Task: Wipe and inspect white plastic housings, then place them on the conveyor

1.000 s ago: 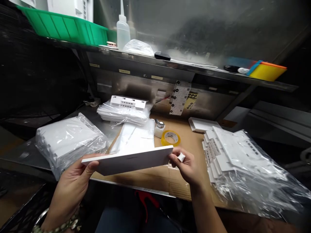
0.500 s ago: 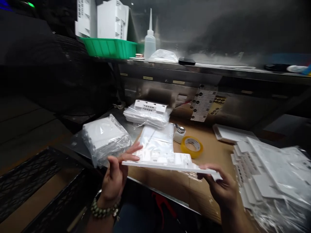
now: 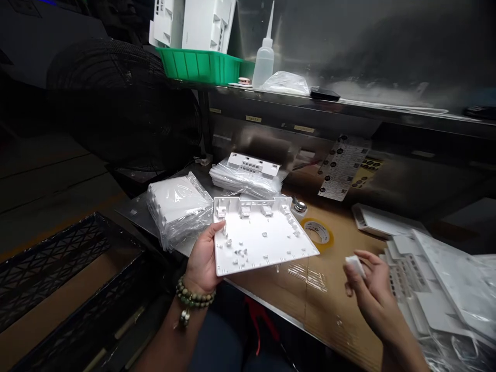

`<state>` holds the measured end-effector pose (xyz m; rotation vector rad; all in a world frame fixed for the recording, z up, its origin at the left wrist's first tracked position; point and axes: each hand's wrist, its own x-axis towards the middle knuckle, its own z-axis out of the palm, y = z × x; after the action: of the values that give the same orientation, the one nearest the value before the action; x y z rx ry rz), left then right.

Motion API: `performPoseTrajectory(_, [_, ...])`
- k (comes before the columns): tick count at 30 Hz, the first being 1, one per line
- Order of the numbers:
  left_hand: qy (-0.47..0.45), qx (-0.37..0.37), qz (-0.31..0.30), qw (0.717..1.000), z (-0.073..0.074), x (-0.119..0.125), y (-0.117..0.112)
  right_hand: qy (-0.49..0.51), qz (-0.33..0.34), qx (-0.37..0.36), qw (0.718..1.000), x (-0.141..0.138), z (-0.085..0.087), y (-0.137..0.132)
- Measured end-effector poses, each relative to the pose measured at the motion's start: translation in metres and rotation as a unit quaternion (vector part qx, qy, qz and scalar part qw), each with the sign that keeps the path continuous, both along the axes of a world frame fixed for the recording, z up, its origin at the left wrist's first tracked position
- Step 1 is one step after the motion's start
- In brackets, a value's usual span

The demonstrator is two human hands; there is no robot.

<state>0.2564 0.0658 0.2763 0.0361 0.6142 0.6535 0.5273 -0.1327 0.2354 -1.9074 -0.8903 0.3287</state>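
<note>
My left hand (image 3: 204,258) grips the left edge of a white plastic housing panel (image 3: 259,240), tilted so that its inner face with small posts and clips shows. Away from the panel, over the cardboard, my right hand (image 3: 370,279) pinches a small white block (image 3: 355,265) between thumb and fingers; its exact kind I cannot make out. Behind the panel lies a roll of yellow tape (image 3: 328,238), partly covered by it. A small bottle with a metal cap (image 3: 299,206) stands beside the tape.
Stacked white housings (image 3: 422,289) in plastic lie at right, bagged ones (image 3: 180,199) at left. More plastic bags (image 3: 246,181) lie at the back. A green bin (image 3: 199,66) and a dropper bottle (image 3: 264,62) stand on the shelf. A black crate (image 3: 96,227) is lower left.
The panel has turned from nearly edge-on to showing its inner face. My right hand has left the panel and moved right, holding the small white block. The view has shifted left.
</note>
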Motion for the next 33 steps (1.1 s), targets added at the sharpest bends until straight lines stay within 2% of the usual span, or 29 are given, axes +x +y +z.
performPoseTrajectory(2, [0.009, 0.027, 0.029, 0.999, 0.003, 0.006, -0.004, 0.056, 0.030, 0.008, 0.998, -0.033, 0.012, 0.004])
performPoseTrajectory(3, [0.015, 0.035, 0.036, 0.999, 0.004, 0.009, -0.006, 0.041, 0.051, 0.005, 0.998, -0.052, 0.019, 0.008])
performPoseTrajectory(5, [0.016, 0.041, 0.031, 0.999, 0.008, 0.016, -0.012, -0.037, 0.147, 0.037, 0.988, -0.090, 0.033, 0.019])
performPoseTrajectory(7, [0.004, 0.049, 0.020, 0.999, 0.011, 0.021, -0.018, -0.123, 0.242, 0.100, 0.957, -0.119, 0.042, 0.034])
performPoseTrajectory(10, [-0.029, 0.055, 0.002, 0.998, 0.015, 0.024, -0.027, -0.187, 0.295, 0.157, 0.924, -0.143, 0.047, 0.054])
performPoseTrajectory(13, [-0.036, 0.095, 0.017, 0.995, 0.014, 0.023, -0.032, -0.214, 0.318, 0.165, 0.909, -0.150, 0.042, 0.062])
performPoseTrajectory(17, [0.011, 0.169, 0.092, 0.981, 0.007, 0.024, -0.036, -0.229, 0.339, 0.141, 0.901, -0.150, 0.038, 0.059])
performPoseTrajectory(21, [0.023, 0.168, 0.099, 0.980, 0.002, 0.026, -0.037, -0.238, 0.324, 0.156, 0.902, -0.151, 0.038, 0.057])
performPoseTrajectory(33, [0.026, 0.176, 0.120, 0.977, 0.004, 0.027, -0.039, -0.252, 0.299, 0.199, 0.899, -0.155, 0.037, 0.060])
